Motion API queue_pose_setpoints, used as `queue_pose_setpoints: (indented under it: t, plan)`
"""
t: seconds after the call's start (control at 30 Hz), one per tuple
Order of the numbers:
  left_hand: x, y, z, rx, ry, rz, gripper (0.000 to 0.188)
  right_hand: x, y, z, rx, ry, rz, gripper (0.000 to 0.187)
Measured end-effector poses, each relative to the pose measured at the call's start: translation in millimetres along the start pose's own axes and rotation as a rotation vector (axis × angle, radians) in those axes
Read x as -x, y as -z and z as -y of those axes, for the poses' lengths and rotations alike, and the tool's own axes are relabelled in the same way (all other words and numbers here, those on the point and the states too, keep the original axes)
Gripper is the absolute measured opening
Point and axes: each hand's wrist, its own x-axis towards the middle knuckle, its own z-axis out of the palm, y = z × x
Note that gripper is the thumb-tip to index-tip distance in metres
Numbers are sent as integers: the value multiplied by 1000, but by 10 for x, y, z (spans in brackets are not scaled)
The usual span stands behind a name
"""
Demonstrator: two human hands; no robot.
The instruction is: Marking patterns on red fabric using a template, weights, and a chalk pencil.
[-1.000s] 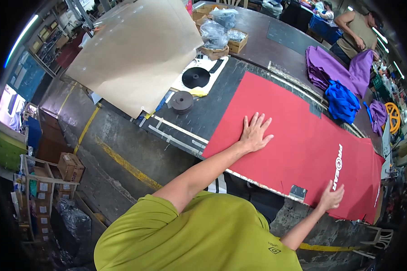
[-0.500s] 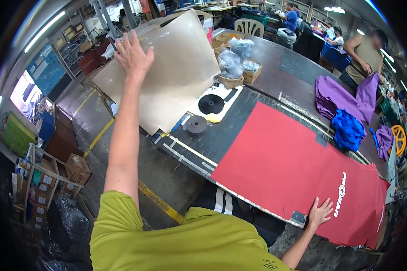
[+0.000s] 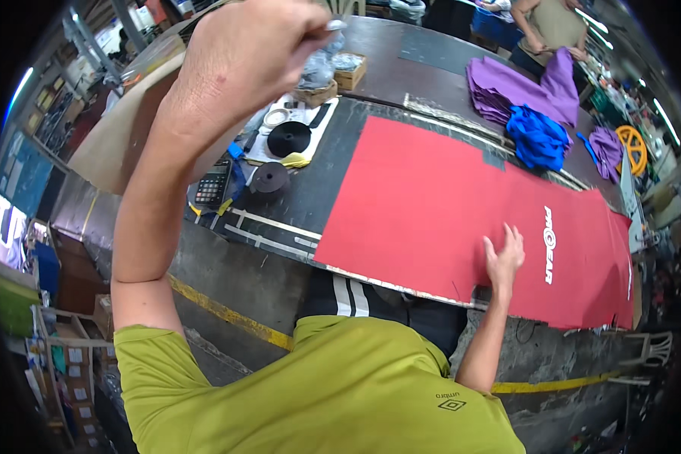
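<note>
Head view: at far left, a brown paper sheet (image 3: 117, 132) is seen bowed upward, partly hidden by the raised forearm. A calculator (image 3: 213, 183) is left exposed below the left hand (image 3: 253, 57), whose fingers are curled inward; whether anything is gripped cannot be told. Near a dark strap roll (image 3: 271, 178), red fabric (image 3: 405, 204) is spread across the table (image 3: 337, 136), overlapped by the right hand (image 3: 505, 257), its fingers parted and nothing clasped.

Bare tabletop (image 3: 310, 185) leaves passage between grey roll (image 3: 269, 181) and red sheet (image 3: 416, 204), blue cloth (image 3: 537, 140) obstructing its far side.
</note>
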Motion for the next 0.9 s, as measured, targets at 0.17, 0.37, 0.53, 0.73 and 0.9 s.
queue_pose_setpoints:
  t: [0.17, 0.37, 0.53, 0.73, 0.9]
  plan:
    - [-508, 468, -572, 399, 41, -132, 18, -279, 103, 768, -585, 173, 20, 76]
    - [-843, 130, -208, 1130, 270, -223, 14, -918, 355, 799, -961, -65, -57, 87]
    - [-792, -1070, 20, 1648, 485, -212, 15, -1130, 701, 463, -1083, -183, -75, 89]
    - [-106, -2650, -317, 1885, 953, -28, 16, -719, 724, 137, -1299, -314, -12, 66]
    - [852, -3611, -848, 1683, 1172, 216, 7, -86, 520, -160, -949, -432, 21, 40]
